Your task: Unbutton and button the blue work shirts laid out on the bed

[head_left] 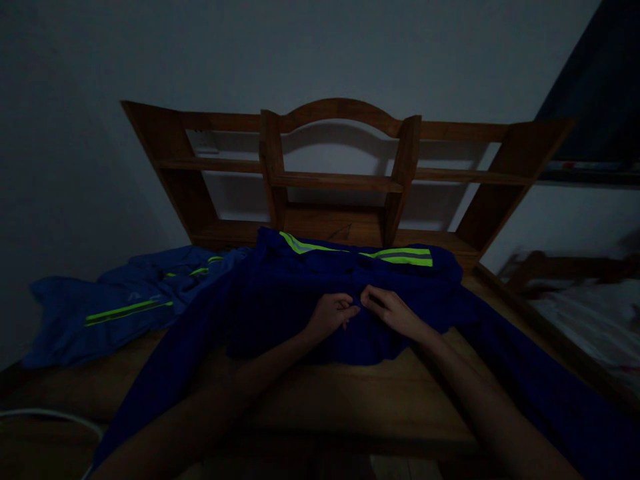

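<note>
At the left of the frame you have one light blue garment (125,293) with bright yellow-green strips, lying crumpled on the worktop (350,393), and in the lower left corner one white cable (50,413). Moving to the centre, one dark blue garment (287,303) lies spread out, so you have two garments in all. Its two sleeves reach toward the lower left and lower right, and two striped yellow-green bands show along its far side; the laying out looks done, with neither sleeve tucked in. Your two hands meet at its middle: the fingers of your left hand (333,313) are curled, and on your right hand (393,310) the thumb and forefinger come close together. It is too dark to tell whether either hand is pinching cloth, or how much of the middle is left to work through. Behind, across the upper centre, stands one wooden shelf unit (337,181) with an arched top. At the right edge you have some pale cloth (595,320) lower down and one dark panel (600,100) above it; you cannot make out what it is.
</note>
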A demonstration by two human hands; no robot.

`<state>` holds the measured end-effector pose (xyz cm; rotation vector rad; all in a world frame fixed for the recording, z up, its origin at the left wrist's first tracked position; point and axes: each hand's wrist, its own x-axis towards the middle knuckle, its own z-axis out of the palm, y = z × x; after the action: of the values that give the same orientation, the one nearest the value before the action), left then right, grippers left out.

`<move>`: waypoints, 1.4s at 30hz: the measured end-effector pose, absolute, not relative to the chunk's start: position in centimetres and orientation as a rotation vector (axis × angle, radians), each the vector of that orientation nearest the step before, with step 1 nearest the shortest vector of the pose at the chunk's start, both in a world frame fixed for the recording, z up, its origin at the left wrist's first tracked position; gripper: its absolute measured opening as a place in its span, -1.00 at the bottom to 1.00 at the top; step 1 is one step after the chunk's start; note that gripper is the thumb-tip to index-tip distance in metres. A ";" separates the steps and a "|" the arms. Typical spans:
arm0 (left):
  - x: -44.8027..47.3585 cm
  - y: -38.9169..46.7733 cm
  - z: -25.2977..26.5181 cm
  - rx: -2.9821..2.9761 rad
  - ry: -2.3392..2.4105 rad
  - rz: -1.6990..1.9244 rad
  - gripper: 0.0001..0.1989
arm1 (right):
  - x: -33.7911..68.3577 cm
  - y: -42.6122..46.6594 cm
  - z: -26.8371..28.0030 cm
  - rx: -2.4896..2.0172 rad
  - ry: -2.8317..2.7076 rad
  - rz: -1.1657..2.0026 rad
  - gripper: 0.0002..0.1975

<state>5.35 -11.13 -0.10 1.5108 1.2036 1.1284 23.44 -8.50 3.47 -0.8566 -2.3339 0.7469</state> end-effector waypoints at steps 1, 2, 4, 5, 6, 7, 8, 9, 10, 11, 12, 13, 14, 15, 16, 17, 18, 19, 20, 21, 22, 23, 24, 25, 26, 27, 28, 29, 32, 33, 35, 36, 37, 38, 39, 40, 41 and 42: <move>5.4 -11.2 0.0 1.497 1.197 1.134 -0.74 | 23.5 -8.5 3.5 -0.856 -2.332 0.756 -0.75; 5.4 -11.3 0.1 1.487 1.188 1.140 -0.74 | 23.5 -8.4 3.5 -0.857 -2.330 0.758 -0.75; 5.5 -11.4 0.2 1.488 1.165 1.147 -0.75 | 23.6 -8.5 3.5 -0.860 -2.331 0.730 -0.75; 5.5 -11.3 0.2 1.494 1.157 1.150 -0.75 | 23.6 -8.5 3.5 -0.863 -2.333 0.703 -0.76; 5.4 -11.2 0.2 1.499 1.152 1.151 -0.75 | 23.6 -8.5 3.5 -0.866 -2.338 0.672 -0.76; 5.4 -11.1 0.0 1.501 1.151 1.152 -0.75 | 23.6 -8.6 3.5 -0.868 -2.344 0.643 -0.77; 5.4 -11.0 -0.1 1.502 1.151 1.152 -0.75 | 23.5 -8.6 3.5 -0.870 -2.349 0.616 -0.78; 5.4 -10.9 -0.3 1.503 1.152 1.151 -0.75 | 23.5 -8.7 3.4 -0.872 -2.350 0.593 -0.79; 5.4 -10.8 -0.5 1.505 1.153 1.152 -0.76 | 23.5 -8.7 3.4 -0.876 -2.353 0.576 -0.79; 5.4 -10.7 -0.6 1.508 1.153 1.154 -0.76 | 23.5 -8.7 3.4 -0.881 -2.353 0.562 -0.79; 5.4 -10.7 -0.8 1.510 1.154 1.154 -0.76 | 23.5 -8.8 3.4 -0.887 -2.356 0.552 -0.79; 5.4 -10.7 -0.8 1.511 1.156 1.154 -0.76 | 23.4 -8.8 3.4 -0.892 -2.359 0.544 -0.79; 5.4 -10.7 -0.8 1.512 1.156 1.152 -0.76 | 23.4 -8.8 3.4 -0.896 -2.364 0.539 -0.79; 5.4 -10.7 -0.8 1.511 1.155 1.149 -0.76 | 23.4 -8.8 3.3 -0.899 -2.368 0.534 -0.78; 5.4 -10.8 -0.7 1.511 1.153 1.145 -0.76 | 23.4 -8.8 3.3 -0.901 -2.371 0.531 -0.78; 5.4 -10.8 -0.6 1.512 1.152 1.141 -0.76 | 23.4 -8.8 3.3 -0.904 -2.371 0.525 -0.78; 5.3 -10.9 -0.6 1.514 1.153 1.139 -0.76 | 23.4 -8.8 3.3 -0.905 -2.371 0.520 -0.78; 5.3 -10.9 -0.5 1.516 1.156 1.138 -0.77 | 23.4 -8.8 3.3 -0.906 -2.370 0.515 -0.78; 5.3 -10.9 -0.5 1.520 1.158 1.138 -0.77 | 23.4 -8.8 3.3 -0.905 -2.369 0.512 -0.79; 5.3 -10.9 -0.4 1.527 1.160 1.137 -0.77 | 23.4 -8.8 3.3 -0.903 -2.367 0.512 -0.79; 5.3 -10.9 -0.5 1.534 1.160 1.136 -0.77 | 23.4 -8.8 3.2 -0.901 -2.367 0.515 -0.80; 5.3 -10.9 -0.5 1.540 1.161 1.135 -0.77 | 23.4 -8.8 3.2 -0.899 -2.366 0.519 -0.80; 5.3 -10.9 -0.6 1.544 1.162 1.130 -0.77 | 23.3 -8.7 3.2 -0.899 -2.368 0.524 -0.80; 5.3 -10.8 -0.6 1.546 1.164 1.126 -0.77 | 23.3 -8.7 3.1 -0.899 -2.368 0.526 -0.79; 5.3 -10.8 -0.7 1.544 1.167 1.121 -0.77 | 23.3 -8.7 3.1 -0.899 -2.369 0.525 -0.79; 5.3 -10.7 -0.8 1.542 1.169 1.116 -0.77 | 23.3 -8.7 3.0 -0.900 -2.372 0.523 -0.79; 5.3 -10.6 -0.9 1.541 1.171 1.110 -0.77 | 23.3 -8.6 3.0 -0.900 -2.376 0.520 -0.78; 5.3 -10.6 -1.0 1.539 1.174 1.105 -0.77 | 23.3 -8.6 3.0 -0.902 -2.379 0.517 -0.78; 5.3 -10.5 -1.2 1.538 1.188 1.101 -0.77 | 23.3 -8.6 2.9 -0.914 -2.382 0.512 -0.78; 5.3 -10.5 -1.2 1.542 1.189 1.100 -0.77 | 23.4 -8.6 2.9 -0.918 -2.379 0.511 -0.78; 5.3 -10.6 -1.1 1.553 1.180 1.098 -0.78 | 23.4 -8.6 2.8 -0.923 -2.376 0.511 -0.79; 5.3 -10.6 -1.1 1.558 1.172 1.097 -0.78 | 23.4 -8.6 2.8 -0.923 -2.378 0.512 -0.79; 5.3 -10.6 -1.1 1.559 1.169 1.096 -0.78 | 23.4 -8.6 2.8 -0.921 -2.379 0.514 -0.79; 5.3 -10.6 -1.0 1.557 1.170 1.094 -0.77 | 23.4 -8.6 2.9 -0.920 -2.380 0.516 -0.79; 5.3 -10.6 -1.0 1.552 1.175 1.093 -0.77 | 23.3 -8.6 2.9 -0.916 -2.380 0.519 -0.79; 5.3 -10.6 -1.0 1.551 1.178 1.090 -0.77 | 23.3 -8.6 2.9 -0.911 -2.382 0.522 -0.79; 5.3 -10.6 -1.0 1.550 1.182 1.091 -0.77 | 23.4 -8.6 3.0 -0.904 -2.383 0.526 -0.79; 5.3 -10.6 -1.1 1.552 1.185 1.091 -0.77 | 23.4 -8.6 3.0 -0.897 -2.386 0.530 -0.79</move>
<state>5.30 -10.60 -1.09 1.5518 1.1852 1.0913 23.37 -8.58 3.00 -0.8971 -2.3857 0.5298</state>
